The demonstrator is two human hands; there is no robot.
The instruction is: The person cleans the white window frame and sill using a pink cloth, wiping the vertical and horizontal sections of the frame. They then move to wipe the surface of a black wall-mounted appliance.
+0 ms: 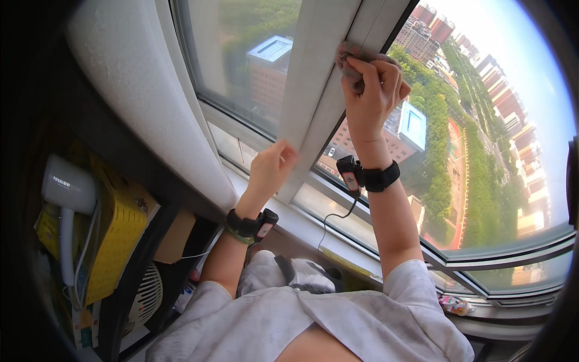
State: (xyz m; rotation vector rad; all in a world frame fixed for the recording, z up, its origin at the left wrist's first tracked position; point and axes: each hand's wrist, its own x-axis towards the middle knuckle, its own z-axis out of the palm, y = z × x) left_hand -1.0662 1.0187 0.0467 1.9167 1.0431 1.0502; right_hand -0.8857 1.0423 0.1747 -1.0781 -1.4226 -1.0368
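My right hand (pixel 375 87) is raised and pinches a bunched, greyish-pink cloth (pixel 348 55). The cloth presses against the white window frame (pixel 325 90), at the edge of the right pane. Lower and to the left, my left hand (pixel 270 168) hovers before the frame and the lower sill. Its fingers are loosely bent and a little apart, with blurred tips, and nothing shows in them. Each wrist wears a black strap with a small box, such as the right strap (pixel 381 177); a thin cable (pixel 326 224) hangs from that box.
At the left, a dark shelf holds a grey hair dryer (pixel 69 187), a yellow perforated box (pixel 117 232) and a pale slotted plastic item (pixel 146 295). A white rounded wall (pixel 139 90) stands beside the window. A small colourful packet (pixel 456 306) lies on the right sill.
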